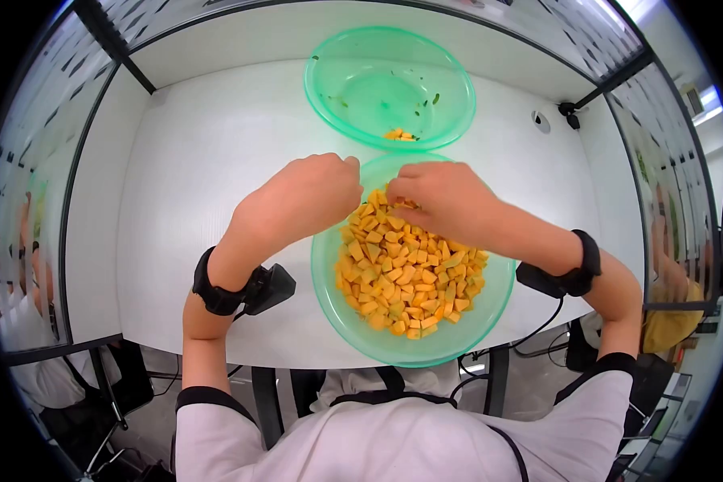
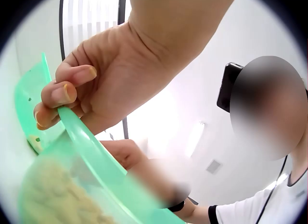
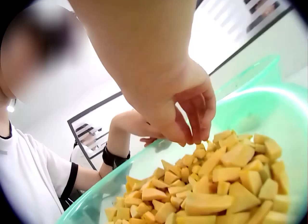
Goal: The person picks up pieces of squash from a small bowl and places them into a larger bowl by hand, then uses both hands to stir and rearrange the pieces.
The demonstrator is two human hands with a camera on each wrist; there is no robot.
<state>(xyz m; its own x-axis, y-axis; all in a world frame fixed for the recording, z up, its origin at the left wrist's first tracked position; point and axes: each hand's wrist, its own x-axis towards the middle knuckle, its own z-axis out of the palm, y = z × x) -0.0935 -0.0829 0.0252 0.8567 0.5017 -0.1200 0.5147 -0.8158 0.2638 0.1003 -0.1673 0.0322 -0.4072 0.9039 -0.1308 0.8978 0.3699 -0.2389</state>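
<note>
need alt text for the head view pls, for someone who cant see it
A person's right hand reaches into a green bowl of chopped orange pieces on a white table, the left hand at its rim. Behind it, a second green bowl holds orange and green scraps.

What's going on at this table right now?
A person has their right hand at the orange chunks filling much of the nearer green bowl. Their left hand is at its rim; its grip is unclear. The farther green bowl holds some orange pieces and green scraps.
</note>
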